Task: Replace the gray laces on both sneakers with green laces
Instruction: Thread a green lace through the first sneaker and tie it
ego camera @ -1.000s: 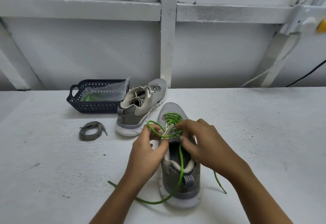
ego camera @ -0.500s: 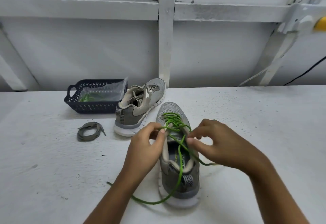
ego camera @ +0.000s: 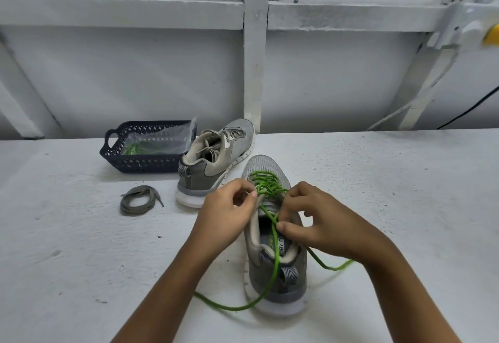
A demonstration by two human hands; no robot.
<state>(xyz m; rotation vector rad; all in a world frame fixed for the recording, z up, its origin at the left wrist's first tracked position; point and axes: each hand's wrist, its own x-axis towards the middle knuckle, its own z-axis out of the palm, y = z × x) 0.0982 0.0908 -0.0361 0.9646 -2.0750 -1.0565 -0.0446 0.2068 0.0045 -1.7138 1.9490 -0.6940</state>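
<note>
A grey sneaker (ego camera: 278, 278) stands heel towards me at the centre, its upper eyelets threaded with a green lace (ego camera: 266, 184). One green end runs over the heel and loops left on the table; the other trails right. My left hand (ego camera: 225, 218) pinches the sneaker's left collar edge by the top eyelets. My right hand (ego camera: 321, 223) pinches the green lace over the shoe opening. A second grey sneaker (ego camera: 216, 159) with grey laces stands behind to the left. A removed grey lace (ego camera: 139, 199) lies coiled on the table.
A dark blue perforated basket (ego camera: 147, 165) at the back left holds a clear plastic bag with green laces. White table (ego camera: 81, 261) spreads all round; a white framed wall rises behind. A black cable hangs at the far right.
My right hand drew the lace out to the right, then came back over the shoe opening. My left hand shifted from the lace to the shoe's left collar edge.
</note>
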